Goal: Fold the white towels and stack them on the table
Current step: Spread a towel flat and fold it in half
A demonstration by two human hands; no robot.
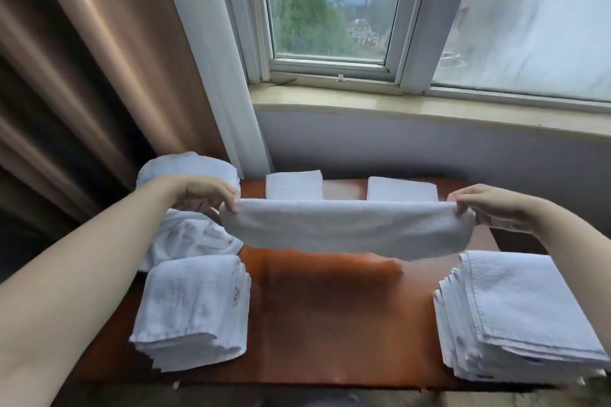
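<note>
1. While it hangs in the air above the middle of the table (324, 317), the white towel (347, 228) is stretched sideways into a long folded band, its top edge straight and its lower edge sagging in a shallow curve clear of the wood.
2. The left hand (211, 192) pinches the band's left end, fingers curled over the top edge and thumb hidden behind it.
3. The right hand (476, 203) grips the right end the same way, fingertips hooked over the corner.
4. Under the towel the brown tabletop lies bare from the near edge back to the shadowed middle, the widest open room on the surface.
5. A folded stack (195, 311) sits at the near left, its layered edges facing the viewer.
6. A taller stack of thin cloths (519, 314) sits at the near right, overhanging the table's right edge.
7. A crumpled heap of towels (188, 235) lies behind the left stack, with a rolled bundle (188, 168) further back.
8. Two small folded towels (294, 185) (401, 188) stand along the far edge, apart from each other, below the window sill (429, 111).
9. A brown curtain (82, 59) hangs at the left.
</note>
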